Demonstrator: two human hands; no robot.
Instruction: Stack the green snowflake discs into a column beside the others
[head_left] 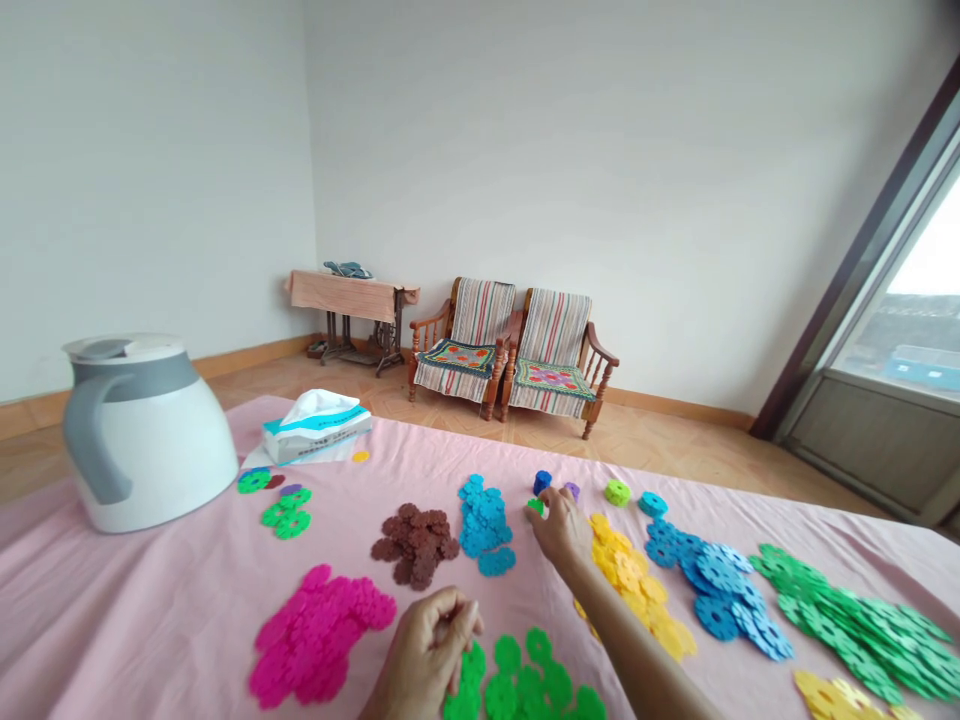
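Observation:
My right hand [561,528] reaches forward over the pink cloth [150,620], its fingers closed on a small green piece [535,506] beside a dark blue piece [541,482] and a purple piece [572,490]. My left hand [427,655] sits near the front edge with its fingers curled together above a green pile [525,685]; what it holds, if anything, is hidden. Between the hands lie a light blue pile [484,525] and a brown pile [416,542]. A magenta pile [319,635] lies left of my left hand.
A white and grey kettle [142,430] stands at the far left, a tissue pack [315,427] beside it. Yellow [634,585], blue [720,590] and green [855,620] flake piles spread to the right. Two wooden armchairs [517,350] and a small table [352,300] stand by the far wall.

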